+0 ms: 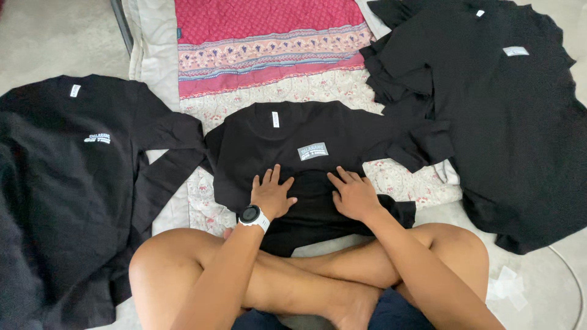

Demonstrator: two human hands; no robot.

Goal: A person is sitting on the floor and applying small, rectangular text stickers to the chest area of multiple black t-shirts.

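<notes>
- Left hand (271,194) and right hand (353,195) press flat, fingers spread, grasping nothing, pinning the middle black shirt (293,131) smooth.
- Other black shirts lie left (67,165) and right (507,116) of it, kept apart.

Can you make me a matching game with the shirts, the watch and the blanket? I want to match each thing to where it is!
Things:
1. Black cotton T-shirt with a grey chest patch
2. White-strapped wristwatch with a dark round face
3. Pink and red patterned quilted blanket
4. Heap of black T-shirts

Places:
A. At the top, behind the middle shirt
B. On the far right side
C. Under both flat hands, left hand and right hand
D. On the left wrist

Pairs: 1-C, 2-D, 3-A, 4-B
</notes>
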